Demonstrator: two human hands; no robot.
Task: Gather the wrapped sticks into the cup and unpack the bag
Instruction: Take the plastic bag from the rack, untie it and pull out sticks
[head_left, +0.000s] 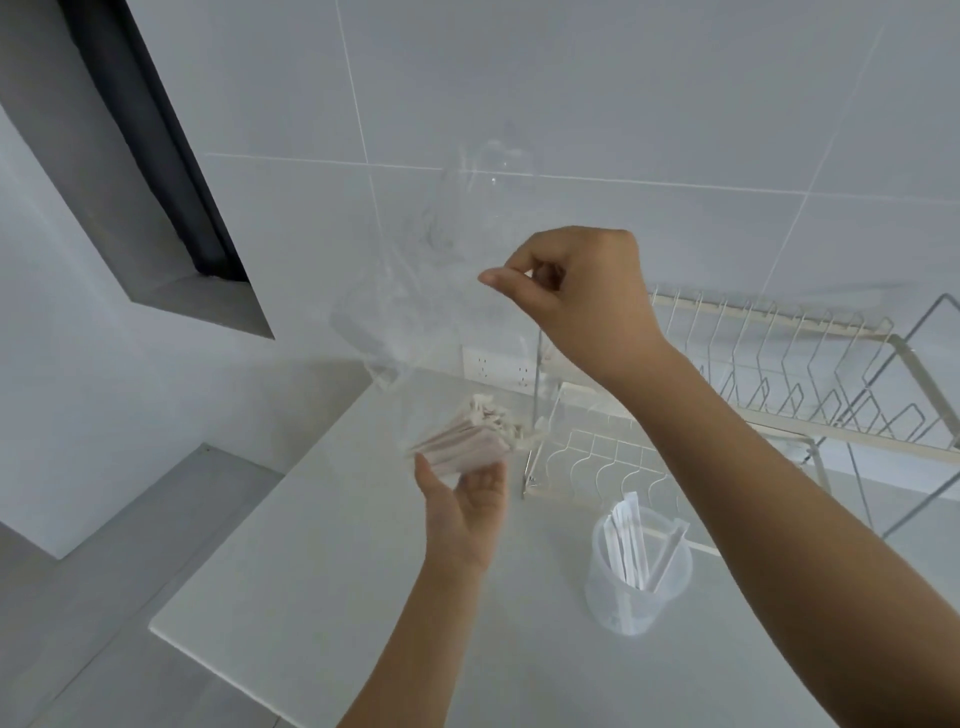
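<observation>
Bare forearms reach up from the lower edge of the frame over a smooth, pale grey table (322, 582) that fills the lower middle. Behind it stands a wall of large glossy tiles (623, 104), with a dark window recess (171, 171) at upper left. A cream wire dish rack (779, 374), all thin bent rods, occupies the right of the frame; the right arm crosses in front of it and hides part of its lower tier.

At centre hangs a thin, crinkled, see-through plastic bag (441, 291). The right hand (582, 291) holds it up, fingers pinched together on its upper edge. The left hand (462, 509), below, has its fingers curled around a bundle of wrapped sticks (467, 441) at the bag's lower end. These are slim, paper-sleeved, pale pink and white; their long axis runs from lower left to upper right, ragged ends toward the rack.

At lower right a translucent, ribbed plastic cup (636, 597) stands upright on the table, holding several white wrapped sticks (631, 545) leaning upward.
</observation>
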